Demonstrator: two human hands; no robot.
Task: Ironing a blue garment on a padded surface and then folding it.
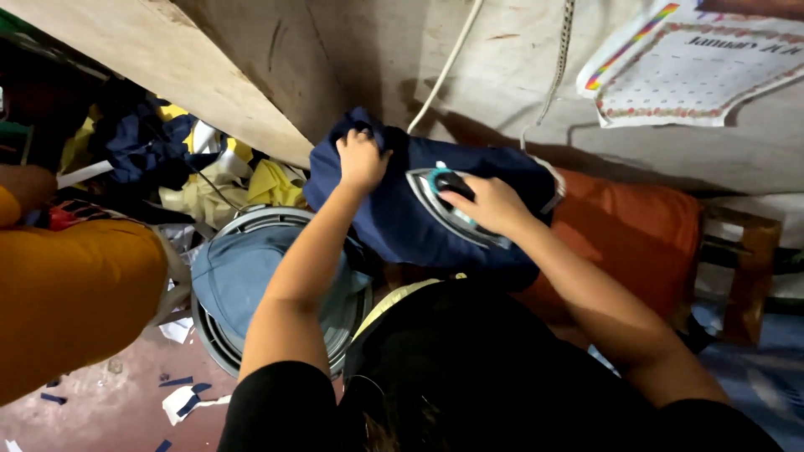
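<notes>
Head view, looking down on an ironing surface. The right hand [492, 203] is closed in a grip around the dark handle of a grey and teal electric iron [452, 205], whose soleplate lies flat on a dark blue piece of cloth [402, 222]. The left hand [360, 159] lies on the far left part of the same cloth, fingers bent and pressing down on a bunched fold; this grip is partly closed on the fabric, just left of the iron's pointed tip.

The dark blue cloth lies at the centre of the scene, spread over an orange padded cover [636, 226] that extends to the right. A white cord [448, 63] runs from beside the cloth toward the far edge, along a pale wall [502, 75]. A printed paper sheet with a coloured border [695, 71] hangs on that wall at far right.

To the near left of the cloth stands a round grey bin [219, 347] with a light blue fabric [243, 268] draped over its top. Beyond it, at far left, a heap of yellow and dark blue cloth pieces [193, 167] lies under a slanting wooden board [167, 67]. At the left edge appears another person's orange sleeve [67, 293]. Scraps of white and blue material [184, 400] lie on the reddish floor [100, 410] near left.
</notes>
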